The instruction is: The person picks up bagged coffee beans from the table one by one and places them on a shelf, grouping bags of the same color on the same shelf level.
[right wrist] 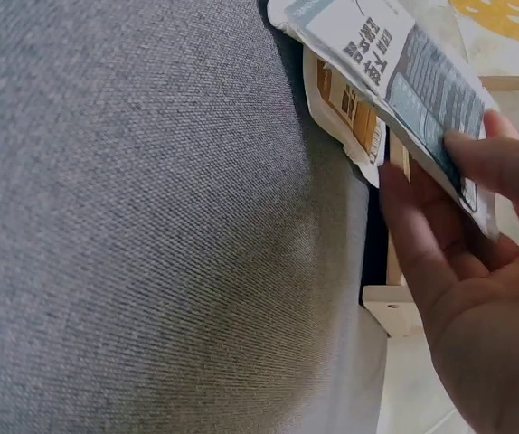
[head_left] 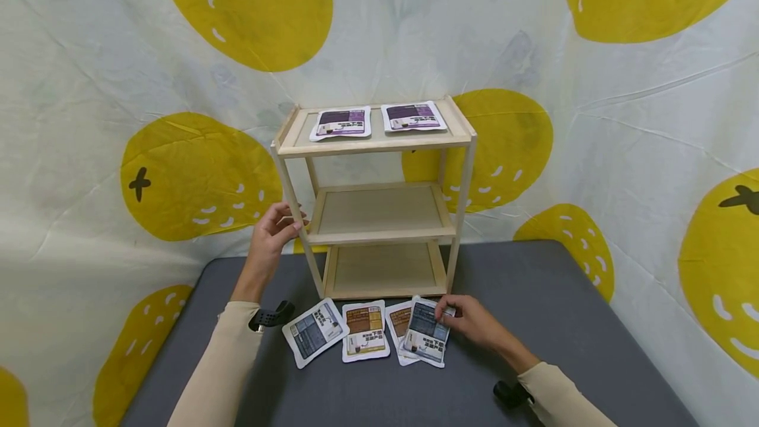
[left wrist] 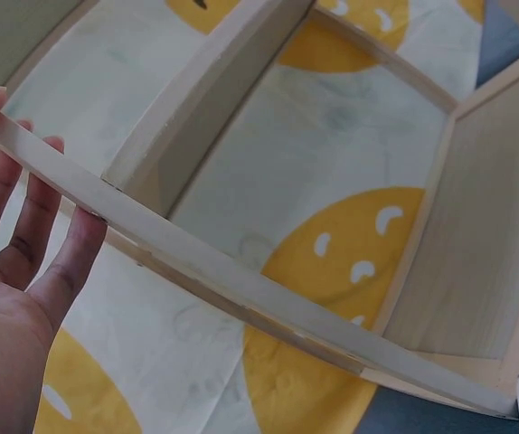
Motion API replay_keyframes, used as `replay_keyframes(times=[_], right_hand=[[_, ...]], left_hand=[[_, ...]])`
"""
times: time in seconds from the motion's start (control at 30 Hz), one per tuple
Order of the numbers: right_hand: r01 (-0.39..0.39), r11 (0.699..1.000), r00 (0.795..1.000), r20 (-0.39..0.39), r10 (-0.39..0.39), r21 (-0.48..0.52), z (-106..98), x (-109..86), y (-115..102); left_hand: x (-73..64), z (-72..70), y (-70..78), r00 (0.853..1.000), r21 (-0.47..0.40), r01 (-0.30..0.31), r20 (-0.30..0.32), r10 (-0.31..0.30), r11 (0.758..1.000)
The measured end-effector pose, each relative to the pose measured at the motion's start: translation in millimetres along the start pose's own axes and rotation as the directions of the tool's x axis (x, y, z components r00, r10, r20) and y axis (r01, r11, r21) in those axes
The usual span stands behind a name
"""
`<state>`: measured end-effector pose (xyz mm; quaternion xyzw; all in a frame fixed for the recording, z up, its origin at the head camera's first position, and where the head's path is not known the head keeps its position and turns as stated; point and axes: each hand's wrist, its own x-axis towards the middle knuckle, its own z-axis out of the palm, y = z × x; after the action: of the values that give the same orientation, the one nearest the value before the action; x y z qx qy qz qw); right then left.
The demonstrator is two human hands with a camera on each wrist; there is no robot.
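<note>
My left hand (head_left: 271, 244) holds the left front post of a three-tier wooden shelf rack (head_left: 379, 238), thumb on one side and fingertips on the other in the left wrist view. With my right hand (head_left: 473, 323) I pinch a blue-and-white flat packet (head_left: 425, 329) by its upper right edge. In the right wrist view this packet (right wrist: 404, 77) is tilted up off the grey surface, over part of a brown-and-white packet (right wrist: 354, 113). Left of it lie another brown packet (head_left: 364, 331) and a second blue packet (head_left: 315, 333), which is turned at an angle.
Two purple-and-white packets, a left one (head_left: 342, 123) and a right one (head_left: 413, 116), lie on the rack's top tier. The rack stands on a grey padded table (head_left: 534, 295). Behind hangs a pale curtain (head_left: 385, 31) with yellow fruit prints.
</note>
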<state>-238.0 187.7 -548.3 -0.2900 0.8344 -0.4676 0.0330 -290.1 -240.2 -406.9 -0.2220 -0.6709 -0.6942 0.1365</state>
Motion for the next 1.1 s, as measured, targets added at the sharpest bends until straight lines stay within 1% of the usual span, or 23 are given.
replay_keyframes(times=[0.13, 0.27, 0.37, 0.47, 0.6, 0.73, 0.87, 0.93, 1.1], right_hand=[[-0.017, 1.000, 0.999, 0.038, 0.017, -0.002, 1.5, 1.1, 0.0], [-0.038, 0.999, 0.997, 0.073, 0.036, 0.024, 3.2, 0.6, -1.0], [-0.053, 0.997, 0.993, 0.106, 0.047, 0.060, 3.8, -0.6, -1.3], [-0.048, 0.992, 0.991, 0.130, 0.033, 0.116, 5.1, -1.1, -0.1], [-0.035, 0.985, 0.991, 0.134, 0.012, 0.168, 7.4, -1.2, 2.4], [-0.060, 0.983, 0.989, 0.147, 0.034, 0.175, 9.7, -0.8, 3.5], [-0.102, 0.971, 0.978, 0.199, 0.059, 0.217, 11.2, 0.1, 3.0], [-0.106, 0.966, 0.975, 0.213, 0.054, 0.236, 11.4, 0.6, 2.4], [-0.104, 0.959, 0.976, 0.212, 0.047, 0.264, 10.2, 2.0, -0.1]], left_hand=[[-0.2, 0.9, 1.0, 1.000, -0.004, 0.004, -0.010, -0.004, 1.000], [0.1, 0.9, 0.7, 1.000, 0.000, 0.008, -0.017, -0.008, 1.000], [0.2, 0.8, 0.4, 1.000, -0.003, 0.007, -0.015, -0.007, 1.000], [0.0, 0.6, 0.4, 1.000, -0.004, 0.002, -0.014, -0.002, 1.000], [0.4, 1.1, 0.1, 1.000, -0.001, -0.011, -0.018, 0.011, 1.000], [1.2, 2.0, -0.6, 0.999, -0.024, -0.025, -0.027, 0.025, 0.999], [1.1, 3.2, -0.5, 0.998, -0.041, -0.023, -0.051, 0.021, 0.999], [1.1, 3.5, -0.6, 0.998, -0.036, -0.017, -0.056, 0.015, 0.999], [0.8, 4.2, -0.1, 0.999, -0.038, -0.004, -0.054, 0.002, 0.999]])
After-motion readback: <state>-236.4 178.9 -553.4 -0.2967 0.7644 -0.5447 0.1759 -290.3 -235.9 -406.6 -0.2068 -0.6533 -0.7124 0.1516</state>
